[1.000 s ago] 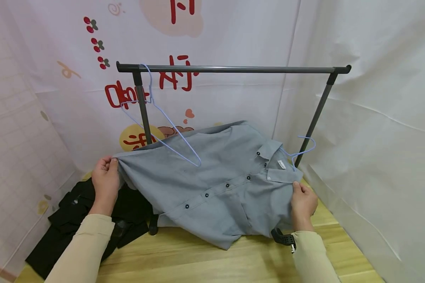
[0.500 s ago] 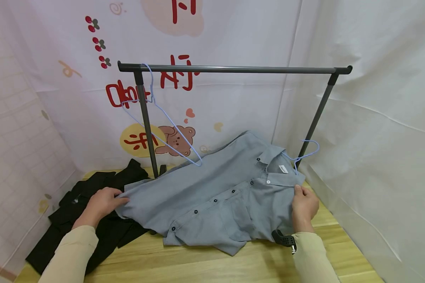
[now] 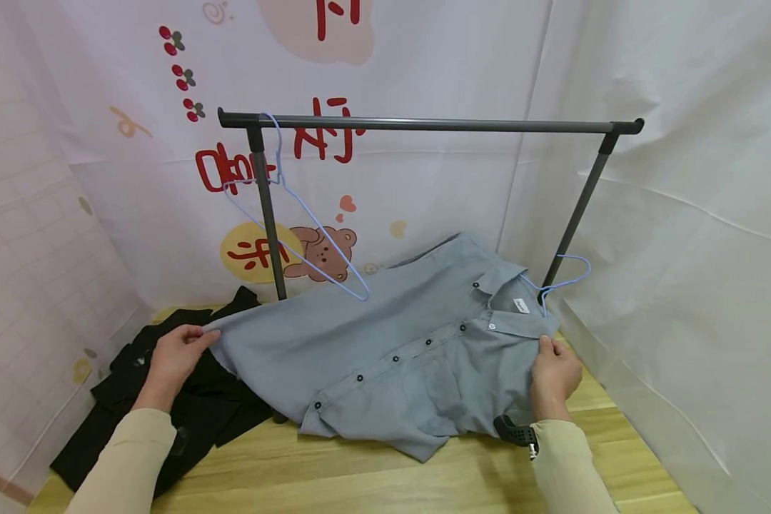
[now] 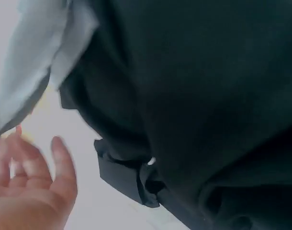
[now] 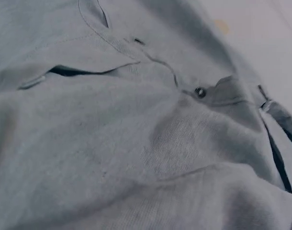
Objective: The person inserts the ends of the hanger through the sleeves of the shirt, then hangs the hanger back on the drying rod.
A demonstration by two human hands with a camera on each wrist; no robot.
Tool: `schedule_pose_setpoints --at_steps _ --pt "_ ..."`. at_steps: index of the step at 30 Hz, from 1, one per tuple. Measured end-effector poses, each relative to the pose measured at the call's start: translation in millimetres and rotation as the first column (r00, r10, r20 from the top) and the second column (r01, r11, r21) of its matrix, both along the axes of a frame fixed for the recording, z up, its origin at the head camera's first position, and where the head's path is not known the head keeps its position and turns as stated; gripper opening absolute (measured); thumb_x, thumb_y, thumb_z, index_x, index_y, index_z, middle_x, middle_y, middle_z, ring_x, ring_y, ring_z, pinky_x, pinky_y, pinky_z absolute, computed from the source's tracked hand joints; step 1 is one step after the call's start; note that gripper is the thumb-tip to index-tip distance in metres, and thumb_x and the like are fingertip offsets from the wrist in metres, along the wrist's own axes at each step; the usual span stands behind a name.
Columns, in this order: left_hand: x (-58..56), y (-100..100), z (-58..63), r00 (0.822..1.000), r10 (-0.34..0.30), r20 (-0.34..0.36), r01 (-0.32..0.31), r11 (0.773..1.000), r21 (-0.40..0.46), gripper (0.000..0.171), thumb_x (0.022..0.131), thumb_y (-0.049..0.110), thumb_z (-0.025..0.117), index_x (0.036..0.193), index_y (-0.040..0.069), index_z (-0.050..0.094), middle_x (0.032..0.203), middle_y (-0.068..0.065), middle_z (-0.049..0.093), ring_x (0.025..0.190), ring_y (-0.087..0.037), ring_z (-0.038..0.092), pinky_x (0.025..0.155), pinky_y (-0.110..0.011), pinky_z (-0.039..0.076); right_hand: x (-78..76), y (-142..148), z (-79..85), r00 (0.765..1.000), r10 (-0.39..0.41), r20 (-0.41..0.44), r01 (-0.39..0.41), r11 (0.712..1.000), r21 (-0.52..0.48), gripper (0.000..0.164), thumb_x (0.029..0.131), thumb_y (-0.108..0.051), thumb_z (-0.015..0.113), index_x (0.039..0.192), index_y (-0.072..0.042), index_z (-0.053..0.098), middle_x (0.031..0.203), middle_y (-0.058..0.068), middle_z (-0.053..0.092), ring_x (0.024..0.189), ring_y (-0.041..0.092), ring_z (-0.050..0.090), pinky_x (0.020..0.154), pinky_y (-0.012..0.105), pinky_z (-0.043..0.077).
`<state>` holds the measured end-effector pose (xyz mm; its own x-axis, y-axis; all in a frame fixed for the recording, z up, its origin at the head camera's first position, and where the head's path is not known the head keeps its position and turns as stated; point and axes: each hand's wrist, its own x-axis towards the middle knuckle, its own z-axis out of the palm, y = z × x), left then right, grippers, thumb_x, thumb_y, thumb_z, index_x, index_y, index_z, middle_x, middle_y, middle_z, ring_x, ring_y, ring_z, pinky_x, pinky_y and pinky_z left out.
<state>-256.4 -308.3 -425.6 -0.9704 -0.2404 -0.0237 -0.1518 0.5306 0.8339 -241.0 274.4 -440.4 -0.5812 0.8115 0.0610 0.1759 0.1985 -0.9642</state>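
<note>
A grey button-up shirt (image 3: 373, 335) lies spread at a slant across the table, its collar toward the right. A light-blue wire hanger sits inside it, the hook (image 3: 575, 271) sticking out at the neck. My left hand (image 3: 175, 357) pinches the shirt's hem corner at the far left, over black clothing. In the left wrist view, the fingers reach up to the grey cloth at the left edge. My right hand (image 3: 555, 371) grips the shirt's shoulder beside the collar, thumb on top. The right wrist view shows the grey shirt front (image 5: 112, 124), buttons and a pocket opening; no fingers appear there.
Folded black clothing (image 3: 212, 407) lies at the left of the wooden table (image 3: 360, 478). A dark metal rack (image 3: 437, 124) stands behind the shirt. One empty light-blue hanger (image 3: 324, 232) hangs at its left end. Printed white cloth (image 3: 424, 57) covers the back wall.
My left hand dropped with the shirt's hem, then rose again slightly to the left, stretching the cloth. The right hand kept its hold, nearly still.
</note>
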Motion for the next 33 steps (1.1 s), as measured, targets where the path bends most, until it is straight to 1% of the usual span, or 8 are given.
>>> schedule_pose_setpoints --at_steps 3,8,13,18,20,23,27,33 --pt "2.2 6.6 -5.9 0.997 -0.042 0.066 0.054 0.979 -0.198 0.067 0.101 0.043 0.053 0.135 -0.013 0.044 0.112 -0.029 0.056 0.097 -0.04 0.054 0.081 -0.049 0.045 -0.9 -1.2 -1.2 1.0 0.006 0.002 -0.006 1.0 0.027 0.033 0.1 -0.023 0.058 0.11 0.005 0.071 0.116 0.025 0.064 0.105 0.04 0.055 0.093 0.047 0.038" --pt "6.9 18.8 -20.7 0.983 -0.09 0.16 0.125 0.965 -0.229 0.072 0.101 0.045 0.05 0.133 -0.018 0.043 0.125 -0.038 0.05 0.107 -0.049 0.052 0.089 -0.057 0.043 -1.0 -3.0 -3.2 1.0 0.007 0.004 -0.007 0.999 0.051 0.032 0.1 -0.023 0.058 0.108 0.006 0.071 0.114 0.025 0.064 0.103 0.04 0.055 0.09 0.047 0.038" --pt "13.6 25.6 -37.7 0.973 -0.17 0.158 0.179 0.983 -0.04 0.04 0.101 0.032 0.057 0.096 -0.007 0.054 0.079 -0.017 0.049 0.072 -0.028 0.048 0.065 -0.039 0.04 -1.1 -4.1 -3.3 1.0 0.004 -0.001 -0.004 0.999 0.043 0.032 0.099 -0.023 0.059 0.107 0.005 0.071 0.114 0.025 0.065 0.103 0.04 0.055 0.089 0.047 0.038" --pt "15.8 24.2 -34.0 0.971 -0.234 0.047 0.214 0.943 0.256 0.039 0.107 0.036 0.046 0.117 -0.001 0.052 0.092 0.005 0.058 0.083 -0.007 0.058 0.078 -0.026 0.048 -1.4 -3.8 -2.5 1.0 0.004 0.007 -0.004 1.0 0.023 0.033 0.1 -0.025 0.058 0.109 0.004 0.071 0.116 0.024 0.064 0.104 0.038 0.055 0.091 0.046 0.038" --pt "13.3 24.3 -25.2 0.983 -0.184 -0.013 0.174 0.903 0.394 0.043 0.106 0.04 0.044 0.126 0.003 0.048 0.094 0.01 0.059 0.083 0.0 0.058 0.079 -0.021 0.047 -1.4 -3.9 -1.4 1.0 -0.006 -0.006 0.007 1.0 0.01 0.033 0.1 -0.024 0.059 0.11 0.004 0.071 0.116 0.024 0.065 0.105 0.038 0.055 0.091 0.045 0.038" --pt "7.6 28.4 -11.3 0.994 0.035 -0.101 0.017 0.881 0.472 0.036 0.103 0.04 0.052 0.114 0.006 0.053 0.078 0.013 0.056 0.07 -0.002 0.053 0.067 -0.019 0.044 -1.2 -4.1 0.3 0.999 -0.026 -0.027 0.025 1.0 -0.016 0.033 0.099 -0.023 0.059 0.112 0.004 0.071 0.117 0.024 0.065 0.104 0.036 0.055 0.091 0.043 0.038" --pt "4.6 35.0 -7.0 0.954 0.243 -0.176 -0.198 0.95 0.241 0.031 0.1 0.033 0.059 0.112 0.005 0.057 0.084 0.003 0.058 0.073 -0.011 0.052 0.061 -0.023 0.041 -1.1 -4.5 0.9 0.998 -0.05 -0.046 0.049 0.998 -0.029 0.032 0.099 -0.022 0.059 0.112 0.004 0.071 0.115 0.024 0.065 0.1 0.034 0.056 0.086 0.038 0.038" --pt "15.0 51.1 -23.4 0.954 0.182 -0.24 -0.214 0.97 -0.115 0.03 0.098 0.016 0.06 0.122 -0.001 0.055 0.104 -0.018 0.058 0.088 -0.031 0.056 0.069 -0.039 0.042 -2.3 -4.5 -4.1 0.998 -0.048 -0.034 0.049 0.998 0.045 0.031 0.1 -0.024 0.058 0.106 0.003 0.072 0.111 0.023 0.066 0.096 0.036 0.057 0.081 0.039 0.038"
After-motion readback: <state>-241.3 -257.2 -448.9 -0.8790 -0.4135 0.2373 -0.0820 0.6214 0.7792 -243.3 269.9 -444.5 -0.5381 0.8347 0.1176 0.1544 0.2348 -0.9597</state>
